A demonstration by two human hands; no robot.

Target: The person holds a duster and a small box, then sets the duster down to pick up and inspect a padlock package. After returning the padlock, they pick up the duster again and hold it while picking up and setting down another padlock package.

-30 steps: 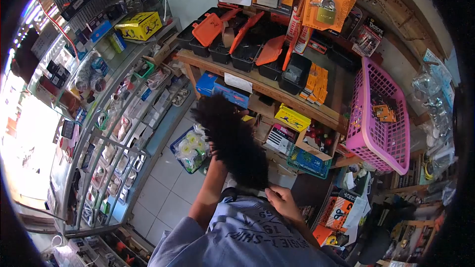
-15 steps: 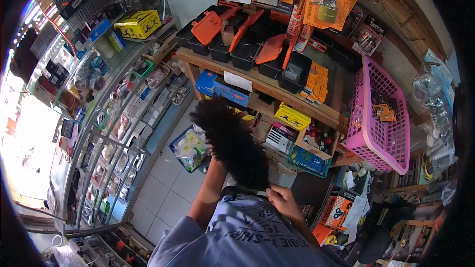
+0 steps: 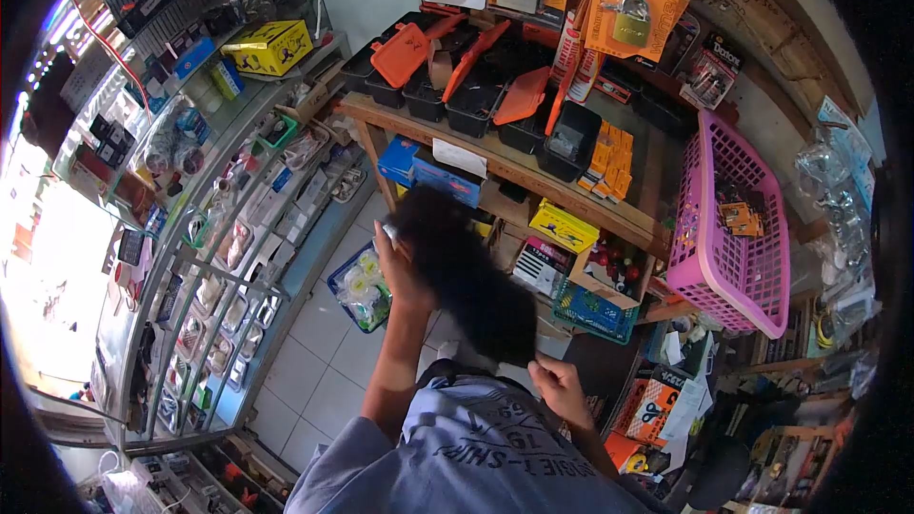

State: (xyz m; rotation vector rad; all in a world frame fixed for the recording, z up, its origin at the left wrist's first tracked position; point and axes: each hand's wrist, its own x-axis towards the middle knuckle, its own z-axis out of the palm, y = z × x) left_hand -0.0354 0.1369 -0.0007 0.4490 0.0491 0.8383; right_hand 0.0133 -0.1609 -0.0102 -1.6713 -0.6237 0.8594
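A black fluffy duster [image 3: 466, 271] slants across the middle of the head view, in front of my body. My right hand [image 3: 562, 388] is closed at its lower end, by the waist of my grey shirt. The handle in that grip is mostly hidden. Beside the duster's upper end is my left hand [image 3: 404, 271], its fingers pointing upward along the bristles. Part of those fingers is covered by the duster, and a small pale patch shows near their tips.
A wooden shelf [image 3: 609, 219] holds black bins with orange lids [image 3: 400, 52]. To its right hangs a pink basket [image 3: 705, 247]. Glass display cases [image 3: 224, 276] line the left. On the tiled floor [image 3: 319, 333] sits a blue tray [image 3: 362, 290] with wrapped goods.
My left hand has moved up and slightly left, and more of it shows beside the duster. The duster's upper end has shifted right, and my right hand has moved slightly right.
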